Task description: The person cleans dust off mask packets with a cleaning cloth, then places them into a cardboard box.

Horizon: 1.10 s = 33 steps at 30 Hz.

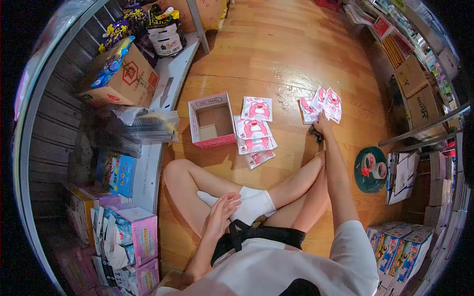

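An open pink box [213,120] stands on the wooden floor, and its visible inside is bare cardboard. Just right of it several white-and-pink packets [255,129] with a bear face lie overlapping in a column. Farther right, my right hand [323,124] reaches to a fanned group of similar packets [321,103], its fingers closed at their lower edge. Whether these packets rest on the floor or are lifted, I cannot tell. My left hand [224,212] is over my lap beside the white sock, fingers apart and holding nothing.
A shelf at the left holds a cardboard box [121,74], bags and pink cartons [140,232]. At the right, a green round tray [370,170] with tape rolls sits near papers [402,175] and colourful boxes [402,251]. A small dark object [316,134] lies below my right hand.
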Each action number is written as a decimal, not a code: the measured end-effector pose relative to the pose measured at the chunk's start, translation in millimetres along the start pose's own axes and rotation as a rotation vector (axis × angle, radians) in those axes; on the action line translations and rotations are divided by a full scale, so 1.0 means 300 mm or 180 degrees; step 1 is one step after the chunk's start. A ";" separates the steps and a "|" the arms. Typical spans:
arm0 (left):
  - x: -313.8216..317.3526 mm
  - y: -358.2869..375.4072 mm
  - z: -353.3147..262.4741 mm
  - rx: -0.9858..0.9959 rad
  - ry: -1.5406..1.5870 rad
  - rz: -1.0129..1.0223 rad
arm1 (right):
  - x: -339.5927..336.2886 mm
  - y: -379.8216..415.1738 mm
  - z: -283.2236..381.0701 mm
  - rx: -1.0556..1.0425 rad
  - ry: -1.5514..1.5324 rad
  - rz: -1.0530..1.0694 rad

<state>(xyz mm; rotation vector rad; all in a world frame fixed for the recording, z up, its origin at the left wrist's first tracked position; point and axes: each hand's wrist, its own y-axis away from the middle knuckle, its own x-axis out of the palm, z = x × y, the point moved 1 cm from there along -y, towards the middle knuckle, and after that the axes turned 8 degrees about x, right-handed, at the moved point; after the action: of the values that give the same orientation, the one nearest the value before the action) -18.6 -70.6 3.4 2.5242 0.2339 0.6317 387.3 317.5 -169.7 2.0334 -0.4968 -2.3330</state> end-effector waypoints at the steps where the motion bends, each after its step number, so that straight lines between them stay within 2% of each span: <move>1: 0.008 0.000 0.003 -0.0025 0.0027 0.0025 | -0.005 0.000 0.000 -0.0024 -0.0048 0.0017; 6: 0.068 -0.001 0.009 -0.0070 -0.0045 0.0236 | -0.022 0.032 0.010 -0.0010 -0.0025 0.0136; 9: 0.109 -0.010 -0.003 -0.0119 -0.0037 0.0299 | -0.004 0.019 0.014 -0.0004 0.0050 -0.0183; 12: 0.124 -0.010 -0.031 -0.0133 -0.0053 0.0269 | -0.074 0.064 0.051 0.0150 -0.0134 -0.0118; 14: 0.111 -0.016 -0.033 -0.0097 -0.0040 0.0228 | -0.095 0.073 0.075 0.0147 -0.0417 -0.0319; 16: 0.080 -0.035 -0.012 -0.0044 -0.0006 0.0186 | -0.071 0.052 0.070 0.0167 -0.0650 -0.0495; 25: 0.083 -0.030 -0.006 -0.0125 0.0005 0.0080 | -0.036 -0.024 0.050 0.0225 -0.0942 -0.0423; 28: 0.089 -0.020 -0.005 -0.0113 -0.0005 0.0146 | -0.086 -0.029 0.065 0.0180 -0.2664 -0.0947; 29: 0.089 -0.020 -0.009 -0.0030 -0.0034 0.0097 | -0.159 -0.025 0.052 -0.0083 -0.3283 -0.0222; 31: 0.088 -0.026 -0.021 0.0145 -0.0082 -0.0017 | -0.345 0.192 0.093 -0.0420 -0.3821 -0.0123; 33: 0.094 -0.037 -0.051 0.0879 -0.0972 -0.0091 | -0.547 0.497 0.182 -0.0727 -0.3921 0.0261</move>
<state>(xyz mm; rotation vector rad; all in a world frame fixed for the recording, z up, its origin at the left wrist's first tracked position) -1.7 -46.4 20.0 2.8324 0.2600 0.2058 330.6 223.0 30.5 0.2799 -0.2363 -3.1011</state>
